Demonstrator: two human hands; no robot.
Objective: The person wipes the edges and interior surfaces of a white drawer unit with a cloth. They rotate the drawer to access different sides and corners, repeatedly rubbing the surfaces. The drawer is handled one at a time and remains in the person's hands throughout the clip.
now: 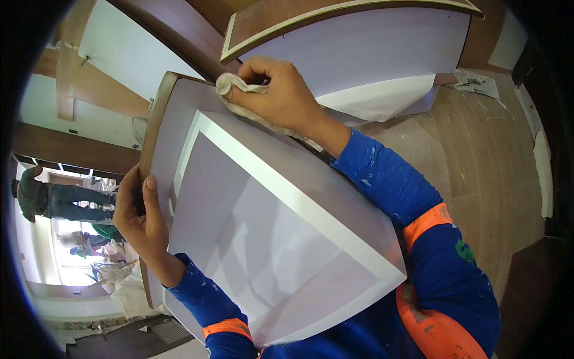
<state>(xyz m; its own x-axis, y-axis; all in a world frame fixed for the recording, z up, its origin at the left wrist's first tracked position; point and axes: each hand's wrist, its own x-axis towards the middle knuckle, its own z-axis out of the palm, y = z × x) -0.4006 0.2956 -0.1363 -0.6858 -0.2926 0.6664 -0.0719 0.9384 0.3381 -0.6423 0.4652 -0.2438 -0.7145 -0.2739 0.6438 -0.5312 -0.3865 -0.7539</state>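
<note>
A white drawer box [305,188] with a broad white rim stands tilted before me, its hollow facing me. Along its far side runs a panel with a brown wood edge [155,121]. My left hand [145,220] grips that edge, thumb on the near face and fingers around the outer side. In my right hand [278,92] is a bunched off-white cloth [231,85], pinched between thumb and fingers at the panel's upper corner. Part of the cloth hangs down behind the hand along the panel's edge.
A pale panel with a light-edged brown top [354,27] lies beyond, with a white sheet [381,98] below it. Wood-look flooring [484,148] spreads right, with crumpled paper [477,83] on it. At left, a person [63,195] stands on a ladder near others by a bright window.
</note>
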